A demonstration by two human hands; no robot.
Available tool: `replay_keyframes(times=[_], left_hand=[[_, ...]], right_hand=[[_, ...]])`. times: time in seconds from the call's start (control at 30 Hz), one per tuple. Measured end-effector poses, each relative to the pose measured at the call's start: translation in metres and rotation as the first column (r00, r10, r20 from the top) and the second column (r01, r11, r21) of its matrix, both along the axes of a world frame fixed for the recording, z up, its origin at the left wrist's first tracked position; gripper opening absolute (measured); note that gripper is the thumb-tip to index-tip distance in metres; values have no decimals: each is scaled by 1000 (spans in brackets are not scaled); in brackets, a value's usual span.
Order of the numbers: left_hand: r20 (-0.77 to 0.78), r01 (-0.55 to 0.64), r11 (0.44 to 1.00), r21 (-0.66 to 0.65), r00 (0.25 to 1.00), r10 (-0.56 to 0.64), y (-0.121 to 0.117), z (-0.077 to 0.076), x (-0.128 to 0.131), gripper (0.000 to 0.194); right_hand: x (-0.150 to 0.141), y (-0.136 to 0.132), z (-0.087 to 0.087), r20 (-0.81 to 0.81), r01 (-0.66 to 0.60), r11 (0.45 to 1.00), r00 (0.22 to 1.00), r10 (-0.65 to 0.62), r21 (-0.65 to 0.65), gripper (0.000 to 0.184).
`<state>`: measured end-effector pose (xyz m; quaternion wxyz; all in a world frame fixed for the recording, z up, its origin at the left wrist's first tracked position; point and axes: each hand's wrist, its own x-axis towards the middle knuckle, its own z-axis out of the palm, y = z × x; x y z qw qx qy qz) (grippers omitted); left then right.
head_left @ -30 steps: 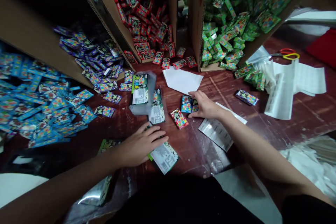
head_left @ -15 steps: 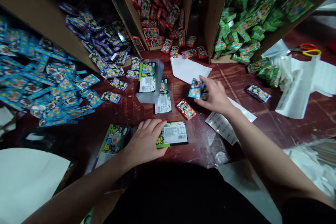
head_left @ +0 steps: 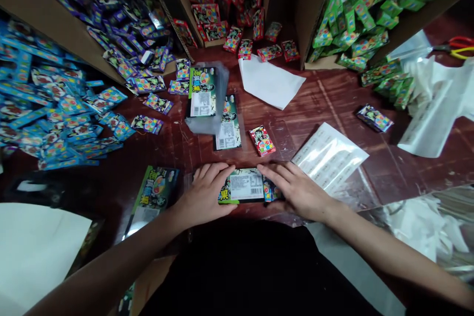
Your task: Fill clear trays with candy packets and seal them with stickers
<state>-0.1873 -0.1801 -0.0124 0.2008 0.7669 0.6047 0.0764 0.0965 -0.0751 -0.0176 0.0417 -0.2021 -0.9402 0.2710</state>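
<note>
In front of my body lies a green-and-black printed packet [head_left: 246, 185] with a white barcode label facing up. My left hand [head_left: 207, 192] grips its left end, fingers along the far edge and thumb at the near edge. My right hand [head_left: 298, 191] is closed around small blue candy boxes [head_left: 269, 191] at the packet's right end; how far they are inside it is hidden by the fingers. A red candy box [head_left: 262, 141] lies just beyond the packet. To the left rests a similar green-and-black packet [head_left: 157, 187].
Beyond are more packets [head_left: 202, 91] in clear plastic and a white paper sheet [head_left: 272, 81]. A sticker sheet [head_left: 329, 158] and a dark purple box [head_left: 375, 117] lie right. Cardboard cartons [head_left: 303, 15] hold red, green and purple boxes; blue boxes [head_left: 70, 108] are heaped left.
My right hand has brought the blue boxes from beyond the red box down to the packet's right end. My left hand stays on the packet. The camera view has shifted slightly.
</note>
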Motion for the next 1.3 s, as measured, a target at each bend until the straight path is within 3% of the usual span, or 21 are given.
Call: replay_keyframes(times=[0.13, 0.27, 0.4, 0.53, 0.67, 0.77, 0.87, 0.93, 1.0, 1.07, 1.1, 1.13, 1.2, 1.3], left_hand=[[14, -4, 999, -32, 1000, 4, 0, -5, -5, 86], [8, 1, 1000, -24, 1000, 0, 1, -5, -3, 87], [15, 51, 998, -33, 999, -51, 5, -1, -5, 88], [60, 64, 994, -89, 996, -59, 11, -1, -10, 86], [62, 34, 992, -123, 998, -27, 14, -1, -8, 88], [32, -15, 987, -159, 999, 20, 7, 5, -9, 92], [27, -39, 986, -162, 999, 44, 10, 8, -13, 106], [36, -56, 995, -82, 998, 59, 29, 9, -12, 98], [51, -51, 998, 25, 997, 50, 60, 12, -3, 79], [41, -32, 994, 107, 999, 28, 95, 13, 10, 70], [25, -19, 991, 130, 1000, 16, 111, 11, 18, 70], [8, 0, 990, 139, 1000, -1, 123, 8, 24, 71], [-16, 50, 989, 143, 999, -48, 139, -1, 32, 64], [-10, 107, 979, 172, 994, -106, 145, -12, 33, 53]], right_hand=[[16, 5, 4, 20, 27, 999, 999, -27, 24, 107], [25, 12, 5, 60, 21, 999, 998, -24, 41, 72], [19, 28, 3, 7, -64, 998, 998, 64, 22, 63], [10, 45, 1, -25, -111, 994, 994, 111, -17, 65], [-5, 39, -4, -57, -83, 997, 995, 83, -7, 67], [-13, 30, -1, -77, -79, 997, 994, 79, 6, 78], [-16, 49, 7, -96, -63, 997, 993, 68, 54, 93], [-16, 86, 16, -146, 49, 990, 989, -29, 133, 95], [-9, 136, 28, -228, 294, 930, 943, -244, 220, 83], [11, 187, 36, -255, 574, 765, 818, -516, 293, 70], [26, 207, 37, -190, 665, 669, 742, -643, 333, 67], [45, 223, 36, -142, 706, 615, 690, -710, 351, 65], [89, 239, 32, -19, 717, 592, 643, -766, 367, 62], [144, 230, 24, 124, 668, 666, 669, -733, 331, 57]])
